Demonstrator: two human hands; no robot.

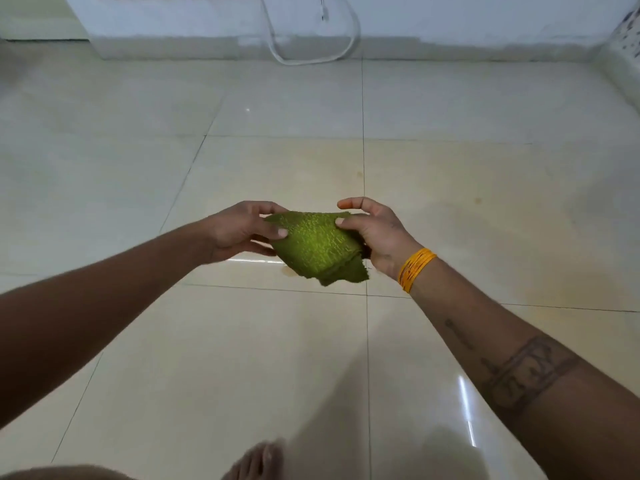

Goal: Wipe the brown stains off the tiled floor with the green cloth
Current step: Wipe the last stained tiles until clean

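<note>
Both hands, left hand (242, 230) and right hand (372, 233), pinch the folded green cloth (317, 245) between them, held up off the tiled floor (450, 168). Brown stains (478, 200) beyond the right hand and a smear (289, 270) just beneath the cloth look unwiped, so most wiping seems left.

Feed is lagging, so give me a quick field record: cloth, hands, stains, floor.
cloth: green cloth, folded, held in the air above the floor
left hand: pinches the cloth's left edge
right hand: pinches its right edge
stains: brown stain just below the cloth; faint spots farther off
floor: glossy tiled floor, not yet touched by the cloth
</note>
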